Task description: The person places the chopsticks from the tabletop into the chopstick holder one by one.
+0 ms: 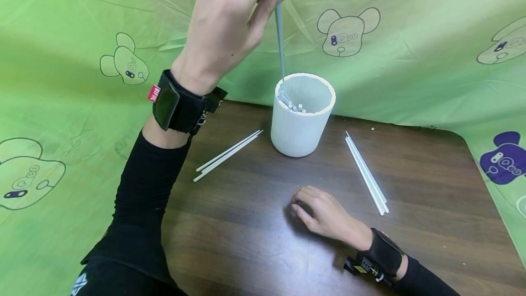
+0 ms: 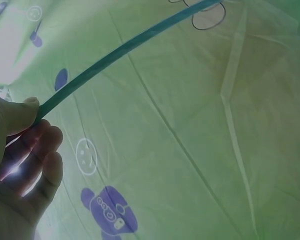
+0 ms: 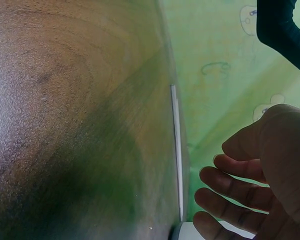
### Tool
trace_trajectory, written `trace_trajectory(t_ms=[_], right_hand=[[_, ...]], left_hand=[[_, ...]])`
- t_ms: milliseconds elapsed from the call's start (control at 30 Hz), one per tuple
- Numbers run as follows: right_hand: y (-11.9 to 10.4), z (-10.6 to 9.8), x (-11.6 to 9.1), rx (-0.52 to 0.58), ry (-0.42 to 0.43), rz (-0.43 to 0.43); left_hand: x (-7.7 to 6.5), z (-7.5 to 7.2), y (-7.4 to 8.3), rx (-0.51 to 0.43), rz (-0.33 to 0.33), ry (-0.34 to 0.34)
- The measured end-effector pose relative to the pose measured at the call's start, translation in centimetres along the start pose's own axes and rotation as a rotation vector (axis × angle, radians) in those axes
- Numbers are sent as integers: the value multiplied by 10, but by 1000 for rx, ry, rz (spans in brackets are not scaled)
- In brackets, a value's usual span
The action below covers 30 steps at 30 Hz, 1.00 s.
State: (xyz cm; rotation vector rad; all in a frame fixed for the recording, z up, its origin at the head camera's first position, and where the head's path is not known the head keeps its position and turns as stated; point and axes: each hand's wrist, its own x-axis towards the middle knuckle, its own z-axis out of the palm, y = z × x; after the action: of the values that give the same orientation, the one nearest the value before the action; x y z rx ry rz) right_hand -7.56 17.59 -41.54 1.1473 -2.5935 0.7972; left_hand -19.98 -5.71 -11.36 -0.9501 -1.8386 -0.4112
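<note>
Your left hand (image 1: 230, 26) is nearest the head camera, raised high, with a black strap (image 1: 178, 104) around its wrist. Its thumb and forefinger pinch the upper end of a thin blue strip (image 1: 280, 40), while the other fingers curl loosely below, as the left wrist view shows. From your fingertips the strip runs down to the cup, its lower end just inside the rim on your left; whether it touches anything in there you cannot tell.

Your right hand (image 1: 328, 216) is low over the near part of the dark wooden table (image 1: 246, 232), palm side down, fingers loosely bent with nothing in them. You cannot tell if it touches the wood.

Farther out, one group of thin white sticks (image 1: 363, 172) lies slanted on your right, and another group of white sticks (image 1: 230, 153) on your left. Between and beyond them stands the white cup (image 1: 300, 134), upright, with small pale pieces (image 1: 293, 105) inside. Behind everything hangs green cloth (image 1: 411, 81) printed with animal heads.
</note>
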Motion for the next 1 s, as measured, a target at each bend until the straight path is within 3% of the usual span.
trace_trajectory(t_ms=[167, 367, 833, 1000], right_hand=[[0, 0, -1, -7, -1, 3], [-1, 1, -1, -9, 3, 4], [0, 2, -4, -7, 19, 17], [1, 1, -4, -6, 18, 13]], left_hand=[[1, 10, 5, -42, 11, -9], [-6, 29, 6, -56, 40, -86], [-33, 60, 19, -110, -9, -199], [-44, 69, 19, -143, -66, -227]])
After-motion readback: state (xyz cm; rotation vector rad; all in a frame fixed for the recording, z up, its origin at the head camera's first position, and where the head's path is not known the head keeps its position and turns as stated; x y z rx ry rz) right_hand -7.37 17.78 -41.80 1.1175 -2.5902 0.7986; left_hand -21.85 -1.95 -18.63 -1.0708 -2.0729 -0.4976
